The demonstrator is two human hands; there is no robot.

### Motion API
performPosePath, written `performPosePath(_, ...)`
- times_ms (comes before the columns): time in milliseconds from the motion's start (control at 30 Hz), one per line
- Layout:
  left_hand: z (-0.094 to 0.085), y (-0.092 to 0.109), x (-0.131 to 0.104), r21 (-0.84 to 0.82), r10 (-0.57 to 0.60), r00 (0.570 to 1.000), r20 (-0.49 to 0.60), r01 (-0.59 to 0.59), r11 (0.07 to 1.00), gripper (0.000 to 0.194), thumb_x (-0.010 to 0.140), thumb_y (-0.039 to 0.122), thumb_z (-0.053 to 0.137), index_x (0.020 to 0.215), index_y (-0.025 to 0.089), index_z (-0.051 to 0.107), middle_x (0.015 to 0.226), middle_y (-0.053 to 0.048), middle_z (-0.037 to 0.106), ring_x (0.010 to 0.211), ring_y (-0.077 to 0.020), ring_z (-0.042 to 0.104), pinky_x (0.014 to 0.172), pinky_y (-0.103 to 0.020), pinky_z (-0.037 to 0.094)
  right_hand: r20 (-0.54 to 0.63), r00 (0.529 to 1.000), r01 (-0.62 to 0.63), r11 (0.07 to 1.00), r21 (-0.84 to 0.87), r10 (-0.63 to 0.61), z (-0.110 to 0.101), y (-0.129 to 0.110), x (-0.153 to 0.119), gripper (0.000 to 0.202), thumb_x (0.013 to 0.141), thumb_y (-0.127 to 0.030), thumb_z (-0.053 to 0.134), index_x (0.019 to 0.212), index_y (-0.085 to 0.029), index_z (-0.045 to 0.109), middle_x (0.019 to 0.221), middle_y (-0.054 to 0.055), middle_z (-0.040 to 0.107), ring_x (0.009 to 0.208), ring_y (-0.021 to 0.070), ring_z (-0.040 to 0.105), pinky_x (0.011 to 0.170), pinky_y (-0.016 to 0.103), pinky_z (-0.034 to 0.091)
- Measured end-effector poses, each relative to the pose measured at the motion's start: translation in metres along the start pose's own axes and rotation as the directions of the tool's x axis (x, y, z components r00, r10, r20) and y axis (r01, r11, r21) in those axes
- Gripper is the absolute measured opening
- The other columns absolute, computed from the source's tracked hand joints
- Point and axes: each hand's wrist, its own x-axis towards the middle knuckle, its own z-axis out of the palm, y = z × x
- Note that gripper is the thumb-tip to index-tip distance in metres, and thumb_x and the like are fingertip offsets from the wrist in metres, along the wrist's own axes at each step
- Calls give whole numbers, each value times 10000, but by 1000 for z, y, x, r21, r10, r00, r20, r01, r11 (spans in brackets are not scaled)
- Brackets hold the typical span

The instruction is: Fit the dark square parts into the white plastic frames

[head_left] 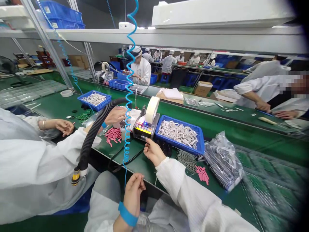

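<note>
My left hand (134, 191), with a blue band at the wrist, is raised at the table's near edge; its fingers are curled and pinched, and anything between them is too small to tell. My right hand (154, 152) is at the front of a tape dispenser (144, 129), thumb and index finger pinched by its outlet; what they hold cannot be made out. A roll of pale tape (152, 110) stands on the dispenser, whose panel lights are on. Right of it is a blue tray (201, 141) of small white parts.
Pink strips (202, 174), thin rods (187, 160) and a plastic bag of dark parts (224, 161) lie to the right. A black hose (93, 135) and coiled blue cable (127, 122) cross the view. A co-worker's hands (59, 126) are on the left, beside pink pieces (113, 136).
</note>
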Motion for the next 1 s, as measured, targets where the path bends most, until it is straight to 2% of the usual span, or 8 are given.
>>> performPosePath(133,-6,1,3,172,92,994,52,-100,980,249,775,434,544,731,189,560,576,38,454,553,-111,453,563,-250,394,6,1000,7,997,77,-7,10,-7,-4,233,900,-315,507,1049,-142,555,943,36,597,726,111,583,609,265,515)
performPosePath(267,-7,4,4,423,167,947,274,-275,863,199,841,351,478,809,194,595,678,-1,542,655,-136,524,646,-274,427,104,988,99,987,129,-113,-15,-24,-45,105,801,-236,638,810,-142,594,681,-39,519,535,51,454,493,181,404)
performPosePath(367,4,4,5,539,166,824,541,-492,684,186,845,293,485,870,202,646,837,-52,623,823,-173,566,768,-320,437,133,951,258,954,155,-279,-56,-38,-92,163,679,-254,747,715,-169,612,706,-42,528,637,62,481,607,183,419)
performPosePath(467,21,-7,7,538,106,645,757,-707,460,200,823,263,526,972,240,657,1013,-73,649,994,-222,535,901,-411,385,58,843,532,844,68,-536,-102,-38,-128,170,660,-282,759,683,-183,623,747,-36,523,701,76,462,664,186,396)
performPosePath(533,30,-19,9,509,49,549,834,-802,311,257,824,236,529,1056,274,630,1153,-78,622,1074,-257,495,967,-513,306,12,796,605,796,8,-605,-128,-30,-139,156,685,-296,739,694,-193,623,760,-31,511,695,85,440,653,201,380)
performPosePath(667,37,-42,17,445,-66,441,895,-892,80,302,865,166,453,1101,290,595,1188,-78,614,1057,-259,498,971,-602,249,-46,842,538,843,1,-538,-163,-11,-139,142,723,-320,702,722,-205,620,779,-18,501,707,105,434,677,237,381)
performPosePath(833,39,-53,22,415,-133,413,901,-910,-13,311,909,156,344,1075,218,600,1057,-100,646,938,-213,546,878,-456,396,-45,845,532,847,-28,-532,-175,-1,-134,174,725,-343,690,690,-203,592,771,-12,483,712,120,418,676,254,365)
performPosePath(1000,42,-56,20,480,-63,477,877,-862,162,280,908,265,382,1020,179,623,1022,-109,661,911,-216,567,803,-400,454,25,787,613,776,-145,-617,-167,4,-128,189,722,-332,686,668,-206,556,798,-4,478,778,143,429,698,258,351)
